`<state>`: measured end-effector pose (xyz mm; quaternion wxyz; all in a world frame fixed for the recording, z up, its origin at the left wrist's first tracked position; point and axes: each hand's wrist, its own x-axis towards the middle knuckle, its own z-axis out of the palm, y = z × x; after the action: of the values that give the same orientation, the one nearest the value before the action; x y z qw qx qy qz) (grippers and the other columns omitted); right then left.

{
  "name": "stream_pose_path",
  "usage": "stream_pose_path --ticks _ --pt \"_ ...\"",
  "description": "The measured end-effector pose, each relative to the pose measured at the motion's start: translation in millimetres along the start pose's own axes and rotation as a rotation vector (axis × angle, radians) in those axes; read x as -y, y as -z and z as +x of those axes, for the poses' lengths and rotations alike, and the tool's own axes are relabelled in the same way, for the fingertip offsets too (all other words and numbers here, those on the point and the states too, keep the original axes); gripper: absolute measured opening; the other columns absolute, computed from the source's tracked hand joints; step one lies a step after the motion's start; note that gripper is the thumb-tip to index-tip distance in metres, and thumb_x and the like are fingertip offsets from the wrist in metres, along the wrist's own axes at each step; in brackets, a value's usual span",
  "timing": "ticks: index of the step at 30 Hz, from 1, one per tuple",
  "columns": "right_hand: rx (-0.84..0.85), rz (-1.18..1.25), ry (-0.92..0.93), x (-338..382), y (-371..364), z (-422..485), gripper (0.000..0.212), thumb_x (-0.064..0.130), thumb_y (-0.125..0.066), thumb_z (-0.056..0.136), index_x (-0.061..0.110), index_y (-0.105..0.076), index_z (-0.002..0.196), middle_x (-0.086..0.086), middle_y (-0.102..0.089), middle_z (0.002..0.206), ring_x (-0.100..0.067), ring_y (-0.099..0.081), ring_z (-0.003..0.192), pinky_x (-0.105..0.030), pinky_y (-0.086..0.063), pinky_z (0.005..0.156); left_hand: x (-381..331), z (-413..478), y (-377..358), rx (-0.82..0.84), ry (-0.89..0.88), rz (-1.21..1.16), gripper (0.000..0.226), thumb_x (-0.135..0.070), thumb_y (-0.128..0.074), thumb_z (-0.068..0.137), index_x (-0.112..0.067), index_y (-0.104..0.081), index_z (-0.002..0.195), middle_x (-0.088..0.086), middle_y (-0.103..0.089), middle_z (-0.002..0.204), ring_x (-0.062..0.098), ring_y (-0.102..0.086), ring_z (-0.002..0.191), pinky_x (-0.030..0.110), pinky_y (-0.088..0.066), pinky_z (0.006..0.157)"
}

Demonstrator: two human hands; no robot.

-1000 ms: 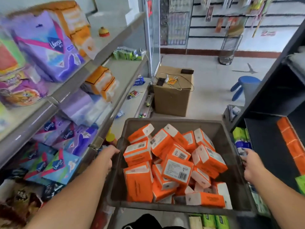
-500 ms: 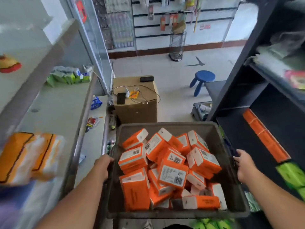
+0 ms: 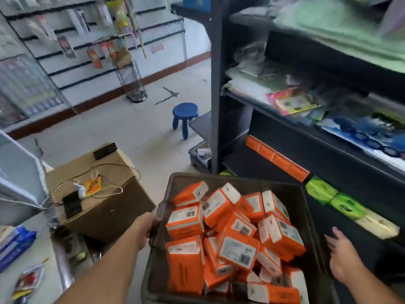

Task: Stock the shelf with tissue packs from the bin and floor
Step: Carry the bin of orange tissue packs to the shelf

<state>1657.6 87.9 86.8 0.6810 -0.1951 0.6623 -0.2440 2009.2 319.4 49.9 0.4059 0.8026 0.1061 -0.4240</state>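
Note:
A dark grey bin sits in front of me, heaped with several orange and white tissue packs. My left hand grips the bin's left rim. My right hand is off the bin's right side, fingers spread and straight, holding nothing. To the right stands a black shelf unit; a row of orange tissue packs lines its lower shelf, with green packs on the shelf below.
A cardboard box with cables and a phone stands to the left. A blue stool and a small grey crate sit on the floor beyond. A light shelf edge is at far left.
My view has swung right toward the black shelf. My right hand has let go of the bin's right rim and opened beside it. My left hand still holds the left rim.

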Motion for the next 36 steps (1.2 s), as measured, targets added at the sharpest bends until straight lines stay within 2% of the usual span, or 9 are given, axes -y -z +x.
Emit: stream_pose_path --ticks 2,6,9,12,18,21,29,33,36 --pt "-0.033 0.062 -0.014 14.8 4.6 15.5 0.047 0.038 -0.035 0.107 0.007 -0.046 0.141 -0.010 -0.051 0.084 -0.024 -0.049 0.072 -0.044 -0.042 0.086 -23.3 11.8 -27.6 0.028 0.006 0.046 0.013 -0.005 -0.048 0.095 -0.005 -0.058 0.086 0.016 -0.053 0.084 0.021 -0.047 0.069 0.031 -0.032 0.057" --pt "-0.130 0.151 0.013 35.6 15.1 31.9 0.040 0.033 -0.031 0.108 0.014 -0.042 0.143 -0.010 -0.049 0.083 -0.022 -0.046 0.070 -0.045 -0.036 0.099 -64.6 24.9 -72.2 0.070 0.002 0.168 0.013 -0.002 -0.047 0.092 -0.005 -0.055 0.081 0.015 -0.052 0.074 0.022 -0.049 0.066 0.032 -0.034 0.058" --pt "-0.159 0.205 0.051 45.3 23.8 41.1 0.044 0.032 -0.029 0.109 0.002 -0.051 0.133 -0.012 -0.059 0.103 -0.029 -0.052 0.083 -0.038 -0.043 0.088 -100.2 34.5 -100.8 0.094 -0.027 0.220 0.015 -0.004 -0.049 0.090 -0.006 -0.053 0.076 0.012 -0.051 0.069 0.021 -0.048 0.060 0.031 -0.031 0.056" --pt "-0.180 0.260 0.010 48.0 36.2 53.4 0.051 0.037 -0.032 0.107 0.003 -0.046 0.142 -0.011 -0.062 0.082 -0.025 -0.052 0.077 -0.035 -0.040 0.064 -132.8 38.6 -128.7 0.103 -0.084 0.276 0.017 -0.003 -0.051 0.089 -0.006 -0.053 0.073 0.012 -0.052 0.069 0.020 -0.047 0.057 0.030 -0.033 0.054" --pt "-0.247 0.382 0.012 27.6 58.4 69.0 0.049 0.044 -0.034 0.106 0.005 -0.054 0.084 -0.010 -0.059 0.041 -0.019 -0.056 0.029 -0.040 -0.039 0.056 -179.2 42.8 -173.2 0.177 -0.196 0.408 0.026 -0.002 -0.049 0.098 -0.005 -0.049 0.071 0.012 -0.049 0.070 0.021 -0.044 0.060 0.029 -0.042 0.042" --pt "-0.259 0.482 0.037 23.4 57.2 73.2 0.049 0.046 -0.034 0.104 0.007 -0.054 0.081 -0.007 -0.057 0.039 -0.019 -0.056 0.029 -0.028 -0.047 0.037 -198.4 45.2 -187.2 0.222 -0.249 0.475 0.027 -0.003 -0.047 0.099 -0.005 -0.049 0.072 0.012 -0.050 0.072 0.020 -0.045 0.062 0.030 -0.035 0.051" --pt "-0.402 0.548 0.033 17.0 23.5 74.9 0.049 0.042 -0.035 0.105 0.009 -0.048 0.073 -0.003 -0.046 0.030 -0.013 -0.044 0.020 -0.035 -0.037 0.050 -240.2 85.7 -205.5 0.332 -0.267 0.591 0.026 0.001 -0.045 0.098 -0.007 -0.051 0.074 0.012 -0.050 0.069 0.021 -0.045 0.061 0.028 -0.038 0.048" --pt "-0.482 0.593 0.030 -9.0 -3.8 72.5 0.054 0.049 -0.040 0.102 0.000 -0.060 0.091 -0.011 -0.057 0.040 -0.030 -0.060 0.055 -0.037 -0.037 0.056 -266.0 115.2 -223.8 0.400 -0.271 0.721 0.027 -0.002 -0.045 0.101 -0.006 -0.051 0.075 0.012 -0.050 0.070 0.022 -0.043 0.062 0.024 -0.041 0.036" --pt "-0.661 0.657 -0.028 -75.5 -4.5 117.8 0.072 0.059 -0.060 0.080 -0.002 -0.065 0.117 -0.021 -0.071 0.078 -0.035 -0.064 0.079 -0.037 -0.051 0.069 -291.1 149.6 -236.7 0.455 -0.338 0.783 0.029 0.001 -0.044 0.101 -0.004 -0.048 0.072 0.012 -0.049 0.072 0.022 -0.042 0.061 0.016 -0.030 0.023"
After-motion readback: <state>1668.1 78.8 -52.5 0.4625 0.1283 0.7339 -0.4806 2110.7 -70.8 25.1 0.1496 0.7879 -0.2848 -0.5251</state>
